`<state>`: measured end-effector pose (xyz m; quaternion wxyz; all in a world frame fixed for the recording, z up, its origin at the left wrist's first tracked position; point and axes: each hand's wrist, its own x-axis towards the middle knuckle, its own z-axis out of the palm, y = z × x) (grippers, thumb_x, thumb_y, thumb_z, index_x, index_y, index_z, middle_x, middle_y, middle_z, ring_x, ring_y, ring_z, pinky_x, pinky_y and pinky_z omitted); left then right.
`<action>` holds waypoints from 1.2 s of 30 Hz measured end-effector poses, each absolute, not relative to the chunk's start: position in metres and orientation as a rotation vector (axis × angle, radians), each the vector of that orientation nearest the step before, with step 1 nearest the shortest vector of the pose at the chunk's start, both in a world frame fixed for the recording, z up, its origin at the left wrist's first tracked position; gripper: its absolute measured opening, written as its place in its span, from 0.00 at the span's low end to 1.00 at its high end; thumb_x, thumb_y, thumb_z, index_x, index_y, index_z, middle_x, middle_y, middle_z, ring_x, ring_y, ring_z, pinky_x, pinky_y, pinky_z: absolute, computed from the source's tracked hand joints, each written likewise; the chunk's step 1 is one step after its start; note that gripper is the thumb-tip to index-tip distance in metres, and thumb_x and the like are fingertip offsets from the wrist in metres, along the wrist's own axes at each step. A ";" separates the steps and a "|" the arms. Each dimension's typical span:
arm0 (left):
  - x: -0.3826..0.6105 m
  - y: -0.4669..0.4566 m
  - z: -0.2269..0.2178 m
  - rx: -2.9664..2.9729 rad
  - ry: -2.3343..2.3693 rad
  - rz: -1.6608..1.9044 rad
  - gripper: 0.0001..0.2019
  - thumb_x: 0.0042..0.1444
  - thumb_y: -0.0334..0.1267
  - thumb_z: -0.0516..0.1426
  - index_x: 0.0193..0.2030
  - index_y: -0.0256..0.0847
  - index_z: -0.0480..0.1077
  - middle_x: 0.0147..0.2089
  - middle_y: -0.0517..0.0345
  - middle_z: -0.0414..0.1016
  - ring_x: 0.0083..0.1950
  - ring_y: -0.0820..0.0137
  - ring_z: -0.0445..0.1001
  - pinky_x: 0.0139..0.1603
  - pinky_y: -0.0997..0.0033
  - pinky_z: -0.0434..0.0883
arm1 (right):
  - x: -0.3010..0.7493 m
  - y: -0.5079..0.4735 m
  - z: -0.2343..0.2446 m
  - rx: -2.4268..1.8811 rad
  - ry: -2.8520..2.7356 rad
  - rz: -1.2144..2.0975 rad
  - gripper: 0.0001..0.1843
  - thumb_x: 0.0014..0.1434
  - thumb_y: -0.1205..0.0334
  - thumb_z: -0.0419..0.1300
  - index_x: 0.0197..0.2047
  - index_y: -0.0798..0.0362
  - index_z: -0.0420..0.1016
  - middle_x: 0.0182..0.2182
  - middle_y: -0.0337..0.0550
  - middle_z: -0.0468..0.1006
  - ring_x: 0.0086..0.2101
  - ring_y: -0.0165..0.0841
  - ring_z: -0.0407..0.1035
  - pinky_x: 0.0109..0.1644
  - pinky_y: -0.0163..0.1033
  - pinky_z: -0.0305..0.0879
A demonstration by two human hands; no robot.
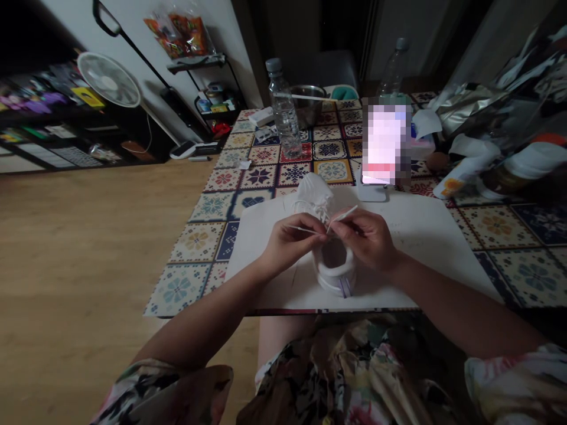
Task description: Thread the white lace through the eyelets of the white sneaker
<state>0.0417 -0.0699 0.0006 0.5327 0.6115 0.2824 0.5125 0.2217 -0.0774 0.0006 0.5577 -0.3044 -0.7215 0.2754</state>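
While the white shoe point(315, 195) sits at the table's point(266, 171) six o'clock edge, the left hand point(287, 243) pinches the left lace end point(299, 228) at nine o'clock; the right hand point(368, 239) pinches the right lace end point(343, 215) at three o'clock.

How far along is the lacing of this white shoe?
Done: the lace looks threaded across the front of the white shoe, which stands on the white sheet. In hand: the left hand and right hand each pinch one lace end above the opening. Left: no knot or bow shows yet.
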 end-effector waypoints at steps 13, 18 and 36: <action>0.039 -0.070 -0.005 1.352 0.782 1.253 0.15 0.45 0.44 0.71 0.27 0.37 0.73 0.24 0.61 0.73 0.18 0.81 0.62 0.18 0.78 0.59 | 0.223 -0.076 0.003 -0.701 -1.927 0.575 0.10 0.59 0.70 0.58 0.43 0.49 0.73 0.37 0.43 0.76 0.36 0.31 0.70 0.36 0.36 0.67; 0.039 -0.071 -0.003 1.396 0.780 1.273 0.15 0.45 0.43 0.71 0.26 0.37 0.73 0.26 0.59 0.74 0.22 0.80 0.66 0.21 0.79 0.62 | 0.222 -0.073 0.000 -0.618 -1.906 0.624 0.09 0.58 0.73 0.56 0.38 0.51 0.72 0.36 0.42 0.74 0.36 0.31 0.69 0.38 0.36 0.67; 0.041 -0.058 0.000 1.040 0.794 1.227 0.19 0.39 0.42 0.73 0.24 0.37 0.68 0.21 0.63 0.72 0.21 0.79 0.66 0.23 0.79 0.64 | 0.227 -0.070 0.006 -0.636 -1.717 0.704 0.03 0.63 0.58 0.62 0.36 0.45 0.77 0.40 0.42 0.76 0.43 0.34 0.72 0.50 0.44 0.70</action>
